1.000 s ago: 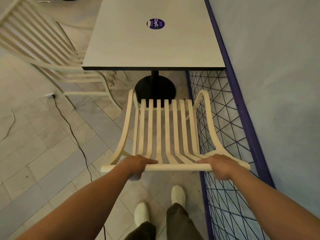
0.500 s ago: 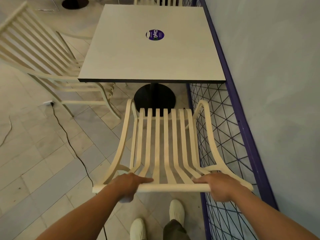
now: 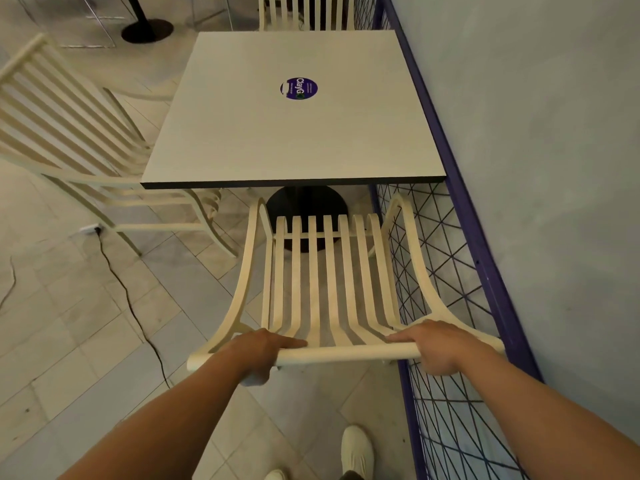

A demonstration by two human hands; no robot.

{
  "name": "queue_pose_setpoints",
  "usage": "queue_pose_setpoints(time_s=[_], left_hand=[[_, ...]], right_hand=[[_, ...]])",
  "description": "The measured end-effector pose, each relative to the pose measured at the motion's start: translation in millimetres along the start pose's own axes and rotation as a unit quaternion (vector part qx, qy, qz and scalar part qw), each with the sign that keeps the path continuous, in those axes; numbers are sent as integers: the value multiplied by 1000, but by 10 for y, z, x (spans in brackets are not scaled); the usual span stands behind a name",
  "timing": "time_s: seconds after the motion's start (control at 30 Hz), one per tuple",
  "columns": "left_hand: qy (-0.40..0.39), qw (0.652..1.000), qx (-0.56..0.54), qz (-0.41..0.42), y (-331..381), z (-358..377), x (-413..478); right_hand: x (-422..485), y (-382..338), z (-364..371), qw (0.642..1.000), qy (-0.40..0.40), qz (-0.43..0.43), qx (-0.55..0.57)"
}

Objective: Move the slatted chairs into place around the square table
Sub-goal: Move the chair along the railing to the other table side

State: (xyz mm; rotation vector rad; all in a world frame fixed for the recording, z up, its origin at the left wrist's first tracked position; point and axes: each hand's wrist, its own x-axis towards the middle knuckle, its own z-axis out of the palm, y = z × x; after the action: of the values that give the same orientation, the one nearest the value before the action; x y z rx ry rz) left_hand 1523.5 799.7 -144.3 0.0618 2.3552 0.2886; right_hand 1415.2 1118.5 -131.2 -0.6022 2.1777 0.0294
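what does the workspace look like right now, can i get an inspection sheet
surface: table top bare but for a round purple sticker
job's things: near chair faces the table's near edge, held by its top rail; left chair at the left side, angled; far chair at the far side, mostly out of frame
clutter: nothing seen
grips: left grip and right grip each curled round the near chair's top rail
cables: black cable runs over the floor from a plug by the left chair
surroundings: mesh fence and wall on the right, close beside the near chair
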Motion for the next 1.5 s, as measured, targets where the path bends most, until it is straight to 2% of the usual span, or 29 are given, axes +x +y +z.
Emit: queue_pose_setpoints(time_s=[0.73, 0.97, 1.2, 1.5], left_hand=[[23, 1000, -14, -4, -110, -286, 440], [-30, 997, -62, 29, -102, -423, 344], [5, 1000, -14, -11, -72, -303, 446], [21, 1000, -3, -3, -78, -289, 412]], right_hand=[[367, 198, -375, 1000, 24, -3, -16], [281, 253, -413, 1000, 13, -9, 16], [317, 239, -335, 999, 37, -2, -30], [326, 218, -319, 999, 35, 13, -27]])
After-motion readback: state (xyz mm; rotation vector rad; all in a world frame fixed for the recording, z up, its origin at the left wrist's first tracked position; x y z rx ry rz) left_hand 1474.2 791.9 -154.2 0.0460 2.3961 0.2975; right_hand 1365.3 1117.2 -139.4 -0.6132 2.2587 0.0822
